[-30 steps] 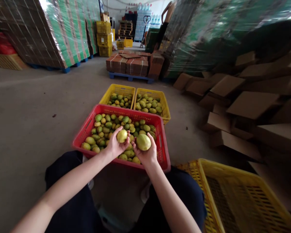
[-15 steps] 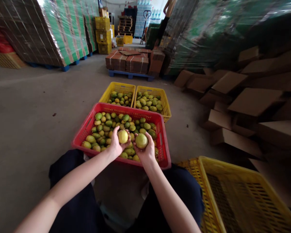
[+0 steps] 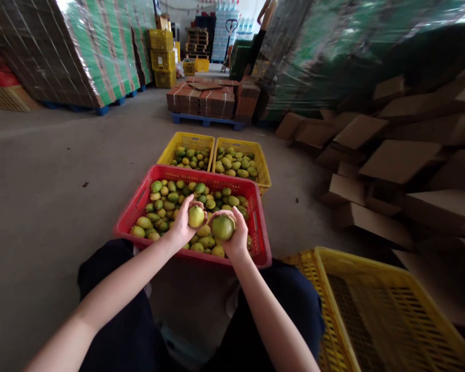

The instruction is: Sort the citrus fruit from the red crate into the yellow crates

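My left hand (image 3: 184, 223) is wrapped round a yellow-green lemon (image 3: 196, 216), its rounded side facing up. In my right hand (image 3: 236, 233) lies a larger, greener lemon (image 3: 222, 228), cupped by the fingers and thumb. Both hands are side by side, a small gap apart, above a red crate (image 3: 264, 243). Under them, many green and yellow lemons (image 3: 155, 217) fill the crate, partly hidden by my hands. The crate stands between my knees on the floor.
Behind the red crate, two yellow crates (image 3: 264, 157) hold more lemons. A yellow crate (image 3: 372, 261) stands at my right knee. Flattened cardboard boxes (image 3: 401, 160) lie piled at the right. Farther off are a pallet of cartons (image 3: 201, 101), wrapped stacks and a person (image 3: 265, 20).
Both lemons have turned in my hands: the right one now shows its greener side and stem end. My right hand has tilted a little; the view has shifted slightly.
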`<state>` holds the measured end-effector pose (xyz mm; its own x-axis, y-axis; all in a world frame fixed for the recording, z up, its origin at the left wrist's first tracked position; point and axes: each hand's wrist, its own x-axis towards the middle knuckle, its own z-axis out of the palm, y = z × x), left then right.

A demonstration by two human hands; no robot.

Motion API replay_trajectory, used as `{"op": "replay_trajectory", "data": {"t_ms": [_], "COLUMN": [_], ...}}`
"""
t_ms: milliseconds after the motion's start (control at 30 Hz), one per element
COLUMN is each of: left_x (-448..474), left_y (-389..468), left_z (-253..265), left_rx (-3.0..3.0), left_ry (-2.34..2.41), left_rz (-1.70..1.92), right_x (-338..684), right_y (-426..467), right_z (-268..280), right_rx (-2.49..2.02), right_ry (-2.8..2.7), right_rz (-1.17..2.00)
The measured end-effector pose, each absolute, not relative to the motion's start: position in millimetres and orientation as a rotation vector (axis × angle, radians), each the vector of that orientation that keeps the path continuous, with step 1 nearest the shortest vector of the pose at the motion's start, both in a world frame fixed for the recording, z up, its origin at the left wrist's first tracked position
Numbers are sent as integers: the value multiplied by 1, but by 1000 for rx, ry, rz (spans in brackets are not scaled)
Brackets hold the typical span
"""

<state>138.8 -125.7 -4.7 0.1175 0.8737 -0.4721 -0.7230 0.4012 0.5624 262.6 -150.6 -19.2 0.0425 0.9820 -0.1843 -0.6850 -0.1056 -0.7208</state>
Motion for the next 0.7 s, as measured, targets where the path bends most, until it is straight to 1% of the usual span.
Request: {"op": "replay_trajectory", "data": {"t_ms": [100, 233, 300, 500, 700], "left_x": [137, 133, 133, 146, 159], "left_y": [-121, -119, -118, -111, -113], "left_z": [-10, -10, -8, -10, -10], "left_rx": [22, 51, 72, -105, -153], "left_ry": [847, 713, 631, 489, 475], "left_rz": [1158, 1129, 1124, 1305, 1278], "right_x": [267, 276, 280, 280, 268], "right_y": [-144, -134, -130, -125, -123], "right_z": [-23, -21, -18, -11, -21], "right_rx": [-743, -676, -630, -613, -638], "right_ry": [-382, -309, -263, -18, 87], "right_rz": [1638, 1721, 1723, 1640, 1620]}}
